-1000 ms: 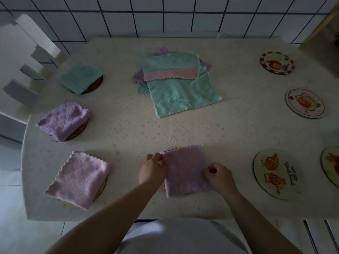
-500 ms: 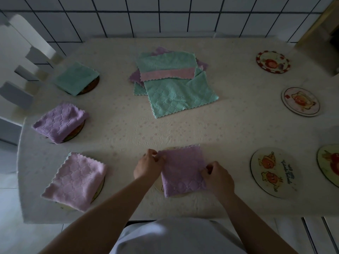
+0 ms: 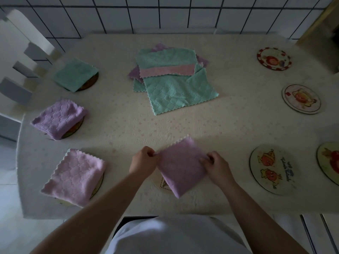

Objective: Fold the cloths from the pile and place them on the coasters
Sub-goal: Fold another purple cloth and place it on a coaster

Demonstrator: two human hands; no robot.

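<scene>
A folded purple cloth [image 3: 180, 166] lies turned like a diamond over a round coaster [image 3: 161, 183] near the table's front edge. My left hand [image 3: 144, 162] pinches its left corner and my right hand [image 3: 215, 165] pinches its right corner. The pile of unfolded cloths [image 3: 172, 79], green, pink and purple, sits at the middle back. Along the left side, a folded green cloth [image 3: 75, 74], a folded purple cloth [image 3: 58, 118] and a folded pink cloth [image 3: 77, 176] each rest on a coaster.
Several bare picture coasters lie on the right: one at the back [image 3: 274, 59], one below it [image 3: 301, 99], one near the front [image 3: 273, 168] and one cut off by the frame edge [image 3: 330, 162]. White chair [image 3: 20, 52] stands at left. A tiled wall lies behind the table.
The purple cloth has been turned from square-on to a diamond angle over its coaster. Both hands have shifted with it and still pinch its sides.
</scene>
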